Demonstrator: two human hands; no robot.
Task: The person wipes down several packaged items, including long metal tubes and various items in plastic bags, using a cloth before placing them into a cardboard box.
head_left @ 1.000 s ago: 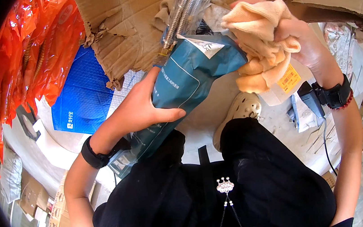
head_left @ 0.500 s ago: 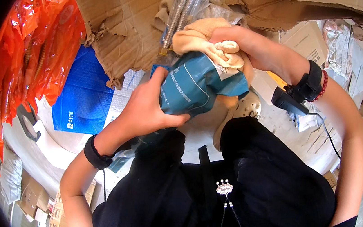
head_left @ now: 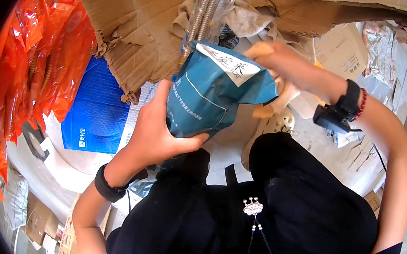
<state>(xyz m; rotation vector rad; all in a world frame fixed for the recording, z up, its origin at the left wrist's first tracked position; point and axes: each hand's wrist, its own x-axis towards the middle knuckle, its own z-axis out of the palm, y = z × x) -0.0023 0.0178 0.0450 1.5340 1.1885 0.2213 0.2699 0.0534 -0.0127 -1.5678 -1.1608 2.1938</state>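
Note:
A teal plastic package (head_left: 200, 97) with white print and a white patch is gripped in my left hand (head_left: 151, 133), thumb on the near side. It is tilted above my knees, its loose end pointing right. Beside that end, my right hand (head_left: 279, 62) closes on a pale yellow cloth (head_left: 284, 98), blurred by motion. The cloth hangs below the hand, partly behind the package. Whether the cloth touches the package, I cannot tell.
Beyond the package lie corrugated metal hoses (head_left: 209, 7) in clear plastic, a greyish rag (head_left: 246, 20) and torn cardboard (head_left: 141, 33). Orange plastic bags (head_left: 33, 61) and a blue bag (head_left: 93, 110) are at left. Cardboard boxes (head_left: 344, 51) stand at right.
The right hand has moved the cloth off the package's top toward the right, uncovering the white patch. The left hand and package have shifted slightly left.

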